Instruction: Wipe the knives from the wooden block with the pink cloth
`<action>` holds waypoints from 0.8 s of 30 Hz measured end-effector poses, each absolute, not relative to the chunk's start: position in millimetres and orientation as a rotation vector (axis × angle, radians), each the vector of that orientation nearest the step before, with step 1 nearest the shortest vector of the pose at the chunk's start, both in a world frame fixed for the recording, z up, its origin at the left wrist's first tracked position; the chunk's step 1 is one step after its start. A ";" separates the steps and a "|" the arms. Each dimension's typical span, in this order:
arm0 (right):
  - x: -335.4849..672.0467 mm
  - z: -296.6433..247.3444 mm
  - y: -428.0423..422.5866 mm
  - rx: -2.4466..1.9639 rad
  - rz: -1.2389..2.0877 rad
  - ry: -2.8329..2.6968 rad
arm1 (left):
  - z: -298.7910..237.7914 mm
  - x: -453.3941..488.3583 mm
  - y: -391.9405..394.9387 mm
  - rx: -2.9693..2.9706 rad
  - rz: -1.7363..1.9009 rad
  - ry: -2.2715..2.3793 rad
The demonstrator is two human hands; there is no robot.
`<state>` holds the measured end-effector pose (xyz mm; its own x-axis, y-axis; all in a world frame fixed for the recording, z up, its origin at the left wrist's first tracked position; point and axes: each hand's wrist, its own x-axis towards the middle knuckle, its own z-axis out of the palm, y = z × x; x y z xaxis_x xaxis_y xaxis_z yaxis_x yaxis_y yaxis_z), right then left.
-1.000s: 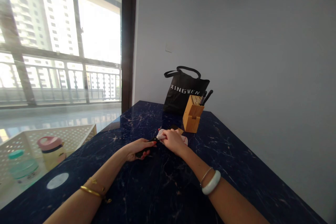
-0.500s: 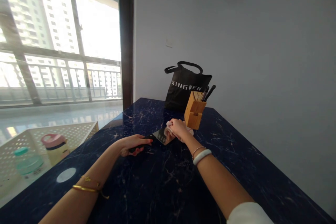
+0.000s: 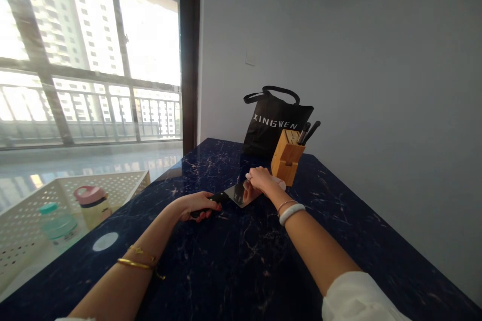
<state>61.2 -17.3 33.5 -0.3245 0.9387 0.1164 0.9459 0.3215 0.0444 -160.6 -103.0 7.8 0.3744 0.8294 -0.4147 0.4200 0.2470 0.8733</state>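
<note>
My left hand (image 3: 201, 204) is wrapped round the black handle (image 3: 218, 199) of a kitchen cleaver. The cleaver's broad shiny blade (image 3: 239, 194) points away to the right, its face up, mirroring letters from the bag. Whether the blade rests on the table or hovers just above it, I cannot tell. A whitish cloth (image 3: 279, 182) is bunched under my right hand (image 3: 261, 179), whose fingers are closed on it and press it at the far part of the blade. That hand covers the blade's far end and much of the cloth.
A wooden knife block (image 3: 288, 158) with black-handled tools stands just beyond my right hand. Behind it is a black tote bag (image 3: 263, 135). On the dark blue marbled table (image 3: 226, 261) is a white round spot (image 3: 105, 242). At left, a perforated basket (image 3: 101, 180) holds two bottles.
The view has turned slightly left, so everything sits a little further right. Both hands keep their grips on the cleaver and the cloth, with little other visible movement.
</note>
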 end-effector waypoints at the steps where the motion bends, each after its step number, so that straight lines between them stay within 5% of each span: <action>1: 57.8 36.0 -21.2 -1.759 -0.145 -2.514 | 6.8 -160.9 -102.8 1.382 0.415 1.232; 24: 25.1 41.3 -81.8 -1.317 0.190 -2.548 | 4.0 -159.4 -104.9 1.369 0.495 1.169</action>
<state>25.1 -81.8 41.3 -0.5522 0.8151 0.1748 0.7802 0.5792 -0.2361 -159.4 -104.9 4.0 0.4026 0.8466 -0.3481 0.3396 0.2150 0.9157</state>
